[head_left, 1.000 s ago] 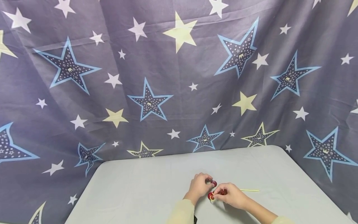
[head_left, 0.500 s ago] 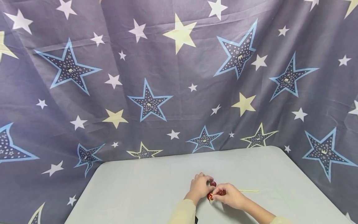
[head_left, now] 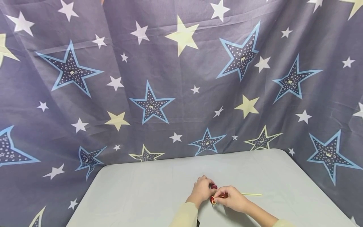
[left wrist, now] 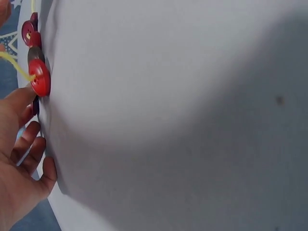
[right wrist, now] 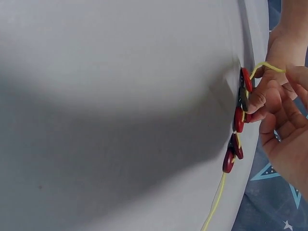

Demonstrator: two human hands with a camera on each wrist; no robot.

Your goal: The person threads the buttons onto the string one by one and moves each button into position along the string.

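Note:
Several red and dark buttons are threaded on a yellow string (right wrist: 217, 202) over the table. In the head view my left hand (head_left: 202, 189) holds a dark red button (head_left: 214, 187) between thumb and index finger. My right hand (head_left: 233, 198) pinches the yellow string close by, right of the left hand. A bright red button (left wrist: 40, 78), with the string coming out of its hole, stands on edge by the left thumb in the left wrist view. More buttons (right wrist: 238, 119) run in a row beside both hands in the right wrist view, partly hidden by the fingers.
A pale grey table (head_left: 147, 189) lies under the hands. Behind it hangs a dark curtain (head_left: 181, 72) printed with stars. The string's free tail (head_left: 252, 194) lies on the table to the right of the right hand.
The dark red button at my left fingers has shifted slightly left and toward me. My right hand has edged left with the string, and both hands keep their hold.

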